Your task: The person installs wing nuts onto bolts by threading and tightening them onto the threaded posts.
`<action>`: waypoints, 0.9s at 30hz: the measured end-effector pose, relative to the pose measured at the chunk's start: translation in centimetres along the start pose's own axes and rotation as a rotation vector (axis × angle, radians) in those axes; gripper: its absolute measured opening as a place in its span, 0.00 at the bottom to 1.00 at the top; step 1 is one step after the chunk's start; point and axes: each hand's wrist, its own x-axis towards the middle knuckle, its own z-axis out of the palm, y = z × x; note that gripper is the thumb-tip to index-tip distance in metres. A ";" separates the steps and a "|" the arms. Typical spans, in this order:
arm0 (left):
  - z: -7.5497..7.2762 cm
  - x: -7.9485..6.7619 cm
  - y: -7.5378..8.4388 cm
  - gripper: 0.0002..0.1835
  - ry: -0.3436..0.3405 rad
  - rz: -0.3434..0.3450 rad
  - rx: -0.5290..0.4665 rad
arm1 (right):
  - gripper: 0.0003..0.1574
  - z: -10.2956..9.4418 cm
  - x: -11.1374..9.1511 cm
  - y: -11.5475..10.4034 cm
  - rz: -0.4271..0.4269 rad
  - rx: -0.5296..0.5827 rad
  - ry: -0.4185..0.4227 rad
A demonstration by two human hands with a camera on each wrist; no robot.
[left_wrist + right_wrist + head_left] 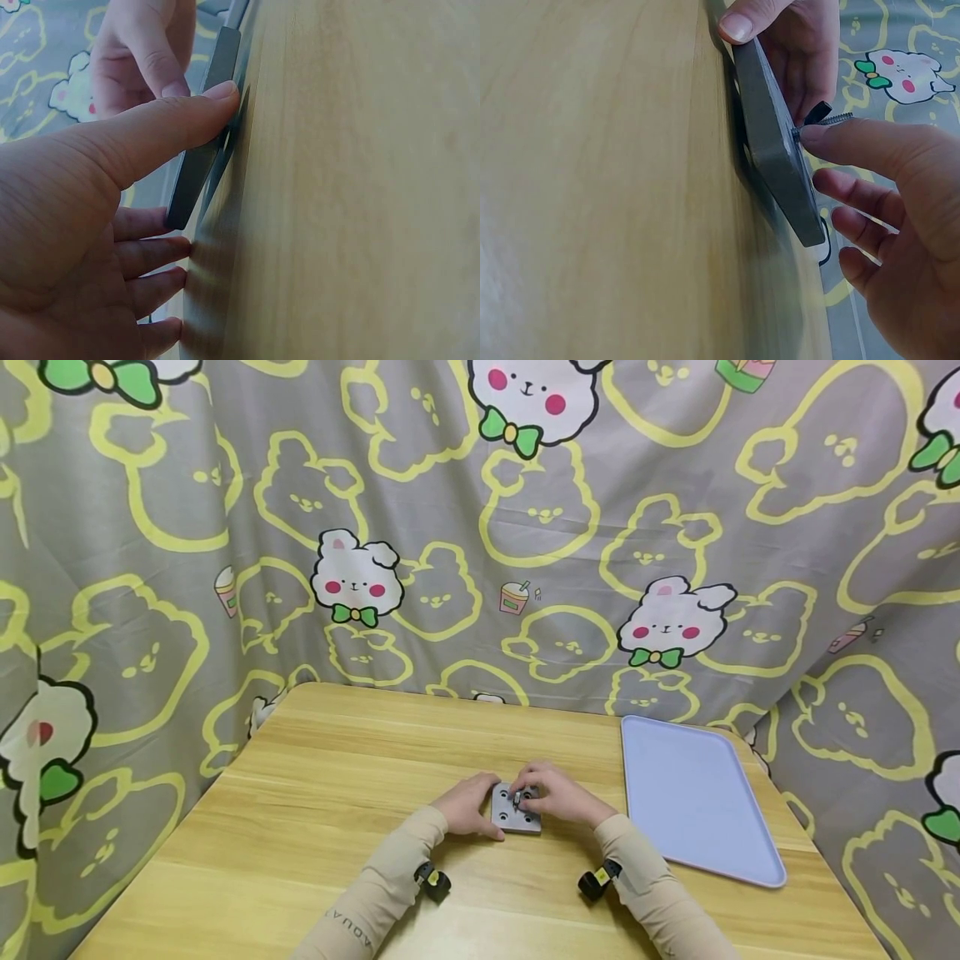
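A grey metal plate [516, 827] with several round holes lies on the table. My left hand [467, 806] grips it from the left, its thumb on the near edge and its fingers toward the far side. Over the plate's top face, my right hand [553, 795] pinches small screws between thumb and fingertips. A dark cylindrical screw head [819, 112] and a threaded shaft [839, 118] stick out past the thumb in the right wrist view. Another bit of thread shows between the thumb tip and the plate, partly hidden by the thumb.
A pale blue-lilac tray [697, 793] lies on the right side of the wooden table [337, 793]. A grey curtain [450, 635] with cartoon bears hangs behind the table and along both sides. A black wrist camera [433, 882] sits on the left sleeve, another on the right.
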 end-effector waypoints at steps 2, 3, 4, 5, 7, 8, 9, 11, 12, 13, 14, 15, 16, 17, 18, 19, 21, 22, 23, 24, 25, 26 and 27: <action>0.1 0.1 0.0 0.52 0.000 -0.003 0.004 | 0.11 0.0 0.0 -0.1 -0.008 -0.008 0.000; 0.1 0.1 0.0 0.52 0.002 -0.003 0.010 | 0.11 0.0 0.0 -0.2 -0.012 -0.013 0.000; 0.1 0.1 -0.1 0.53 0.003 -0.002 0.015 | 0.10 0.0 0.0 -0.2 -0.014 -0.017 0.002; 0.2 0.1 -0.1 0.53 0.004 -0.002 0.019 | 0.09 0.0 -0.1 -0.2 -0.010 -0.017 0.004; 0.2 0.1 -0.1 0.53 0.006 -0.002 0.024 | 0.09 0.1 0.0 -0.2 -0.004 -0.017 0.007; 0.3 0.2 -0.1 0.53 0.006 -0.001 0.023 | 0.08 0.1 0.0 -0.2 -0.003 -0.017 0.009; 0.3 0.2 -0.2 0.53 0.007 0.000 0.024 | 0.08 0.2 0.0 -0.1 -0.004 -0.020 0.014; 0.4 0.2 -0.3 0.53 0.006 0.001 0.021 | 0.07 0.3 0.0 -0.2 -0.004 -0.018 0.030; 0.4 0.3 -0.3 0.53 0.006 0.002 0.019 | 0.06 0.4 0.0 -0.2 -0.004 -0.022 0.041; 0.4 0.3 -0.3 0.53 0.007 0.002 0.018 | 0.06 0.5 0.0 -0.2 -0.001 -0.025 0.052; 0.4 0.3 -0.3 0.53 0.006 0.001 0.016 | 0.05 0.6 0.0 -0.3 0.003 -0.027 0.064; 0.4 0.2 -0.3 0.53 0.006 0.000 0.014 | 0.04 0.7 0.0 -0.3 0.009 -0.030 0.076; 0.4 0.2 -0.3 0.53 0.006 -0.001 0.012 | 0.05 0.8 0.0 -0.4 0.018 -0.031 0.087; 0.3 0.2 -0.2 0.53 0.006 -0.002 0.011 | 0.05 0.9 0.0 -0.5 0.026 -0.033 0.097; 0.3 0.2 -0.2 0.53 0.007 -0.003 0.010 | 0.06 1.0 0.0 -0.6 0.034 -0.037 0.107; 0.3 0.2 -0.2 0.53 0.007 -0.003 0.009 | 0.06 1.1 0.0 -0.7 0.042 -0.037 0.115; 0.3 0.2 -0.2 0.53 0.008 -0.001 0.007 | 0.07 1.2 0.0 -0.8 0.049 -0.049 0.130; 0.3 0.2 -0.2 0.53 0.009 0.000 0.006 | 0.08 1.3 0.1 -0.9 0.053 -0.057 0.134; 0.3 0.2 -0.2 0.52 0.009 0.001 0.006 | 0.08 1.4 0.1 -0.9 0.055 -0.067 0.138; 0.3 0.1 -0.2 0.52 0.010 0.002 0.006 | 0.09 1.5 0.1 -0.9 0.059 -0.079 0.140; 0.3 0.1 -0.2 0.52 0.011 0.005 0.005 | 0.09 1.6 0.2 -0.9 0.064 -0.095 0.140; 0.3 0.1 -0.2 0.52 0.015 0.010 0.006 | 0.09 1.7 0.2 -0.9 0.063 -0.110 0.140; 0.3 0.1 -0.2 0.52 0.019 0.015 0.008 | 0.10 1.8 0.3 -0.9 0.068 -0.120 0.140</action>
